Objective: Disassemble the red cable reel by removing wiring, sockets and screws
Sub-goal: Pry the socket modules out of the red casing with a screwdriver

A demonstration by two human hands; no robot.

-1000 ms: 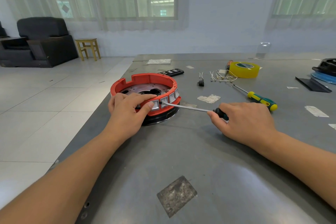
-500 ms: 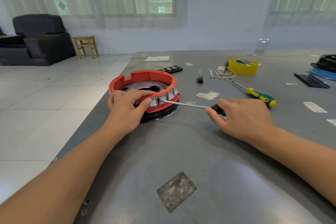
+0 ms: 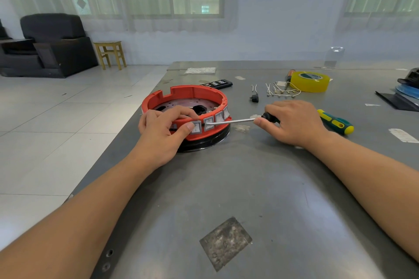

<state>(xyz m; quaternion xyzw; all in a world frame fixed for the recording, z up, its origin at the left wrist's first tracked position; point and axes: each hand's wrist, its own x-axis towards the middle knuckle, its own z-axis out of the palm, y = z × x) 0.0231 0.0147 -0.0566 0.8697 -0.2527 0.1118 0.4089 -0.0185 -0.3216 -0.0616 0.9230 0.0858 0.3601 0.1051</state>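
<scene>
Red reel [image 3: 195, 93] mid-strip: wiring out, white leads [image 3: 281, 92] piled beyond reel. Sockets [image 3: 208, 123] remained. Left hand [image 3: 163, 129] gripped rim; right hand [image 3: 292, 122] pinched screwdriver [image 3: 231, 121], prying socket.

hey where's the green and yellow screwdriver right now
In the head view the green and yellow screwdriver lies on the metal table, right of centre, just behind the right hand and nearer than the yellow tape roll.

Grey metal table [image 3: 260, 188] carries red cable reel [image 3: 195, 94], yellow tape roll [image 3: 309, 81] and screwdriver [image 3: 335, 121] (green-yellow handle).
</scene>
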